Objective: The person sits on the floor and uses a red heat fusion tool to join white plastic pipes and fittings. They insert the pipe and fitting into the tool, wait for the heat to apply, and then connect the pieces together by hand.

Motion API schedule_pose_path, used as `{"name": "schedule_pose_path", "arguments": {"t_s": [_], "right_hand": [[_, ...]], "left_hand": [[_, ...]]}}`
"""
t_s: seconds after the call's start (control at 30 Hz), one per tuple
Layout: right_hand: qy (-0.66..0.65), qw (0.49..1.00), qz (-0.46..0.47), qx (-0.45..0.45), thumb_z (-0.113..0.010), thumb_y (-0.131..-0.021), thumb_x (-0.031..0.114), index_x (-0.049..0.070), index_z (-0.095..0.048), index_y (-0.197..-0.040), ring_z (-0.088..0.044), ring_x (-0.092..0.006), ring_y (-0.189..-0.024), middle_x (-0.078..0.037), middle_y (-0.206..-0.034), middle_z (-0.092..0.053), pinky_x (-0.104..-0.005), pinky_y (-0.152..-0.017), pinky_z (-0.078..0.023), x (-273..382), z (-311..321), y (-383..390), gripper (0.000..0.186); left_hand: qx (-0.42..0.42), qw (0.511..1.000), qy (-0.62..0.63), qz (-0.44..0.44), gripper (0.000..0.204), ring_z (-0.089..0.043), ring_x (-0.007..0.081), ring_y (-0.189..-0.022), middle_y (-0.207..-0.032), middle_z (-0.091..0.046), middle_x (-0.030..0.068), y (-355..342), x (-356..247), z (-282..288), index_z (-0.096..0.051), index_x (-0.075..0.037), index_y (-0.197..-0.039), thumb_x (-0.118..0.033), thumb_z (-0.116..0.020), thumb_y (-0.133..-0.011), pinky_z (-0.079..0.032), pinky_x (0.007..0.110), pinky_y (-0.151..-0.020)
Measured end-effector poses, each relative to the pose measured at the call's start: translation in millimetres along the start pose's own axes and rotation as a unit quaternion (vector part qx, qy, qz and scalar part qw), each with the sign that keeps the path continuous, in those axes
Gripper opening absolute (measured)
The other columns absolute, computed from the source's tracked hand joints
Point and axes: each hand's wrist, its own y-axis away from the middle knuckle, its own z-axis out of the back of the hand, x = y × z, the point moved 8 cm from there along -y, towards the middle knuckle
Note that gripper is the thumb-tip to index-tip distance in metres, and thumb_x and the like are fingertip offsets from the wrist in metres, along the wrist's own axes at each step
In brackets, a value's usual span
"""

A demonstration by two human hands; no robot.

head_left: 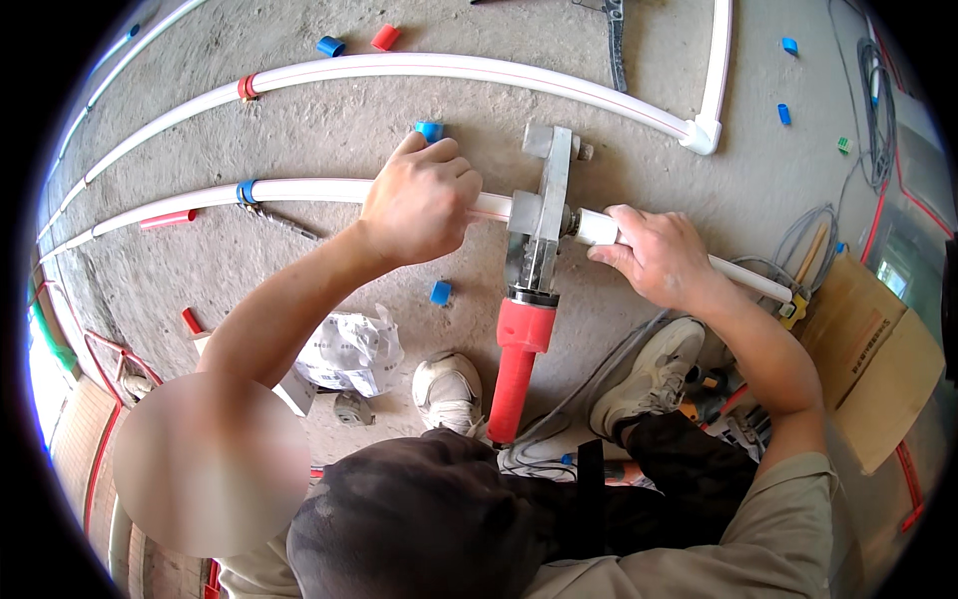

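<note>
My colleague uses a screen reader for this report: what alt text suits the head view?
A bare human left grip holds a long white pipe and the right grip a white piece, on opposite sides of a red-handled metal tool. Small blue pieces lie on the grey floor.

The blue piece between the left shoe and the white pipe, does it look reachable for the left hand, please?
Probably yes: the blue piece lies uncovered near the left hand, with nothing seen between them, though that hand would likely need to release the white pipe first.

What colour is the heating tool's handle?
The handle is red, shown in the head view.
</note>
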Motion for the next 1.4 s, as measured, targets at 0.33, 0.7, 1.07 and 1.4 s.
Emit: {"name": "schedule_pose_path", "arguments": {"t_s": [0.33,0.7,1.07,1.4], "right_hand": [[0.002,1.0,-0.006,0.03,-0.074,-0.095,0.037,0.002,-0.059,-0.106,-0.07,-0.0427,-0.073,-0.018,-0.08,-0.072,-0.0529,-0.063,-0.053,4.3,-1.3,-4.9,0.04],[0.01,0.999,-0.026,0.039,-0.074,-0.095,0.034,0.0,-0.059,-0.111,-0.069,-0.0449,-0.074,-0.019,-0.078,-0.071,-0.0549,-0.066,-0.051,11.8,-3.9,-4.7,0.04],[-0.006,0.999,-0.038,0.033,-0.074,-0.095,0.033,-0.002,-0.06,-0.109,-0.067,-0.0461,-0.072,-0.022,-0.077,-0.069,-0.0562,-0.065,-0.05,21.8,-4.5,-6.9,0.04],[-0.037,0.996,-0.065,0.055,-0.071,-0.097,0.037,0.0,-0.058,-0.088,-0.068,-0.0462,-0.076,-0.022,-0.08,-0.07,-0.0547,-0.07,-0.051,26.0,0.8,-11.8,0.041]], "left_hand": [[0.013,1.0,0.016,-0.002,0.022,-0.06,0.0251,-0.081,-0.074,-0.058,0.0039,1.4,0.2,-0.8,-0.057,-0.01,-0.068,-0.016,-0.079,-0.069,-0.047,0.04,-0.077],[0.005,1.0,0.019,-0.011,0.019,-0.059,0.0249,-0.082,-0.074,-0.058,0.0042,3.2,-1.4,-1.9,-0.058,-0.01,-0.069,-0.016,-0.076,-0.068,-0.045,0.039,-0.075],[0.016,0.999,0.023,-0.02,0.023,-0.059,0.0262,-0.082,-0.076,-0.058,0.0048,8.6,-2.4,-4.2,-0.058,-0.009,-0.07,-0.018,-0.079,-0.066,-0.046,0.04,-0.074],[0.038,0.999,0.001,-0.016,0.022,-0.062,0.0247,-0.086,-0.078,-0.063,0.0037,4.6,-3.4,-4.4,-0.062,-0.01,-0.073,-0.025,-0.078,-0.077,-0.048,0.04,-0.08]]}}
